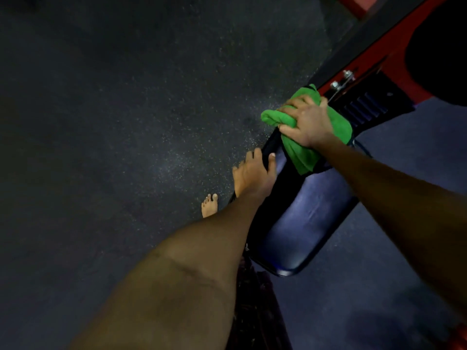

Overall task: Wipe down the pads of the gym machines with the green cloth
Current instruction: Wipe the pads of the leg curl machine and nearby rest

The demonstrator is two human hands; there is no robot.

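To the left and far left, the speckled dark floor (113, 109) lay open, with only a bare foot (209, 205) standing on it near the pad's left edge. The dark blue pad (303, 218) ran from near centre toward the far right, its near half bare, while its far end was taken up by the right hand (307, 120) gripping the green cloth (298, 152) and its left edge by the left hand (254, 173). Beyond the cloth, the red frame (374, 54) with its bolts (341, 80) and a black bar closed off the far right.
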